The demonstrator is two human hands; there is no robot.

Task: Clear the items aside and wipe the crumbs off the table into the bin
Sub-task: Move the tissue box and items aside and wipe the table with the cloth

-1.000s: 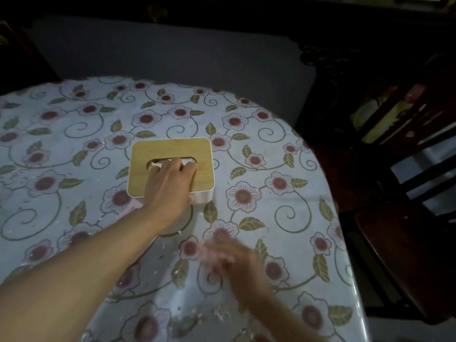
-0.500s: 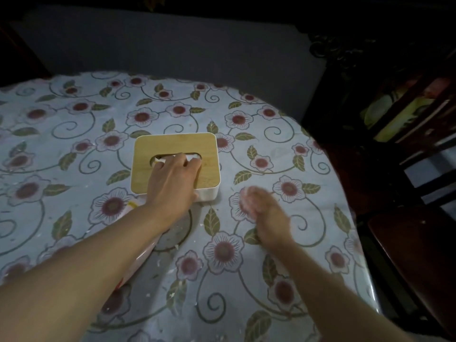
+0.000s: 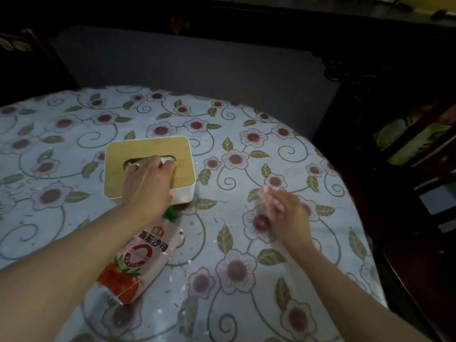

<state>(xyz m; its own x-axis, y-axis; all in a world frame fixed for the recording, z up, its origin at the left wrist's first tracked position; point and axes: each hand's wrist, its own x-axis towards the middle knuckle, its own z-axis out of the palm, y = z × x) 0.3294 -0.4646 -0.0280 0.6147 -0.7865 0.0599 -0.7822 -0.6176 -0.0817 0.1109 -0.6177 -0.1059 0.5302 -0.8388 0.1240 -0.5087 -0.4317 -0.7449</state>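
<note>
Head view: left hand (image 3: 148, 180) is resting on the tissue box (image 3: 148, 166), fingertips curled into the slot w/ white tissue. Right hand (image 3: 283, 213) is blurred, grip unclear, something pale at the fingers. Crumbs (image 3: 190, 261) are lying near the glossy sauce pouch (image 3: 138, 260) on the slick floral bench (image 3: 246, 144). Better to pinch one sheet & steady the smooth wood lid.

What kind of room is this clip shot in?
Probably a home dining room: a round table under a floral plastic cloth, a tissue box and ketchup pouch on it, dark wooden chairs alongside.
</note>
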